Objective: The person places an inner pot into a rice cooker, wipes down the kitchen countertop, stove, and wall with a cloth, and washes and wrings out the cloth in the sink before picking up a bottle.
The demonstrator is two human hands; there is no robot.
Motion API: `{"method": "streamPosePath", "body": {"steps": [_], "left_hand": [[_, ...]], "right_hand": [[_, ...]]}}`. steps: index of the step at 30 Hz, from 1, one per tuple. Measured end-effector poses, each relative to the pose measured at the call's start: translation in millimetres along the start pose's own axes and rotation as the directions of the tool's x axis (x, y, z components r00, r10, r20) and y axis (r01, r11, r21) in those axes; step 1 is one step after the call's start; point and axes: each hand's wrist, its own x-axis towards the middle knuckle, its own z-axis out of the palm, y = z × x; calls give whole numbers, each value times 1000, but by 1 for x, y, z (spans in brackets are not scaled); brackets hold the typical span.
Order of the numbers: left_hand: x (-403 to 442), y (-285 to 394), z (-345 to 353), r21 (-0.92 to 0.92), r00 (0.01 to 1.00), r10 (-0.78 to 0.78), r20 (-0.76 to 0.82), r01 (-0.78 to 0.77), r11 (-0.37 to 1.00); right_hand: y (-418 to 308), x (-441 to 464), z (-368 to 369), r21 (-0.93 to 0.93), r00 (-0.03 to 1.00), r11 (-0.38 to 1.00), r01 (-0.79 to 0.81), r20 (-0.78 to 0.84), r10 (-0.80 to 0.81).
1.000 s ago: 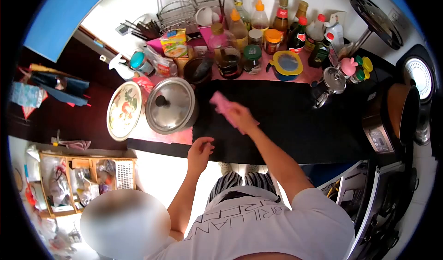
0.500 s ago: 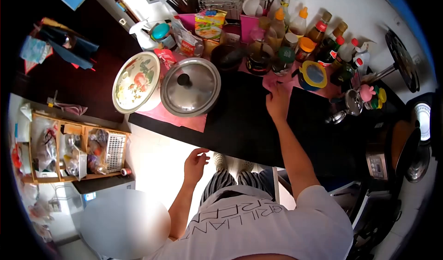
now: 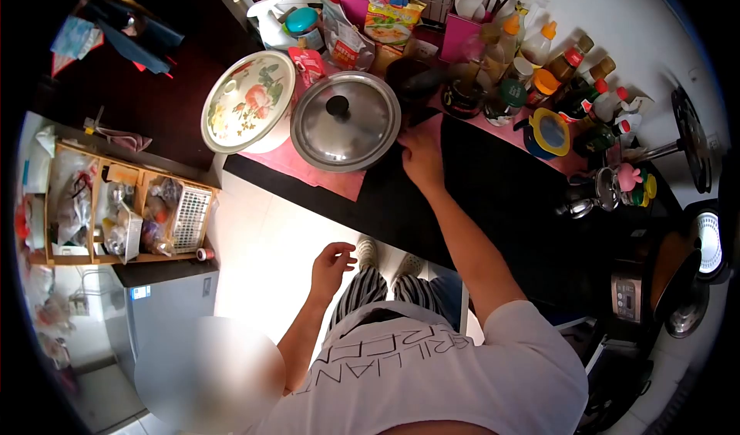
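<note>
My right hand (image 3: 422, 161) is on the black countertop (image 3: 493, 204), just right of the steel lidded pot (image 3: 347, 123). Its fingers press down on a pink cloth (image 3: 428, 129), partly hidden by the hand and in shadow. My left hand (image 3: 334, 269) hangs in the air in front of the counter's edge, fingers loosely bent and apart, with nothing in it. Left of the steel pot stands a white pot with a floral lid (image 3: 250, 99). Both pots rest on a pink mat (image 3: 331, 179).
Sauce bottles (image 3: 566, 65) and jars (image 3: 507, 99) line the wall. A blue container with a yellow-rimmed lid (image 3: 549, 134) sits before them. Steel pieces (image 3: 605, 190) lie at the right. A wooden shelf (image 3: 135, 204) with bags stands at the left.
My right hand has slid left along the counter toward the steel pot, taking the pink cloth along. My left hand has hardly moved. The camera view has shifted a little.
</note>
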Motion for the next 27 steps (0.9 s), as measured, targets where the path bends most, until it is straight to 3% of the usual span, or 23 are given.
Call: {"method": "streamPosePath", "body": {"steps": [6,7,9,10,11,12,14,15,17,19,20,21,22,27], "left_hand": [[-3,1,1,-39,999,-41,8,42,998],[-3,2,1,-41,999,-41,10,41,998],[-3,2,0,-36,1000,-25,8,25,999],[-3,3,1,-45,1000,-26,15,26,999],[-4,4,1,-43,999,-30,26,31,999],[-5,4,1,-38,999,-31,25,32,999],[-3,2,1,-39,999,-40,28,42,998],[-3,2,2,-52,998,-50,30,51,997],[-3,-1,2,-52,997,-59,52,62,997],[-2,-6,1,-62,996,-51,68,55,997],[-2,-4,3,-43,996,-60,67,63,997],[-2,0,5,-24,996,-69,61,70,997],[-2,0,5,-19,995,-79,61,80,997],[4,-1,6,-4,993,-81,87,82,997]], "right_hand": [[-43,-56,-24,184,984,979,89,136,-115],[-47,-70,-23,223,988,973,63,124,-93],[-50,-73,-35,487,986,869,-90,166,9],[-47,-69,-55,541,850,670,-509,437,293],[-47,-55,-85,454,564,335,-826,688,457],[-22,-63,-86,704,801,407,-583,411,436],[11,-58,-124,842,682,12,-540,428,593],[29,-61,-146,884,706,-53,-464,405,581],[69,-83,-178,925,668,25,-378,255,699],[99,-111,-197,804,570,335,-491,6,821],[111,-126,-207,799,558,345,-493,-14,830],[121,-140,-214,376,732,749,-545,-221,644],[131,-153,-215,-177,894,891,-417,-254,368],[113,-141,-178,-316,881,825,-469,-226,415]]}}
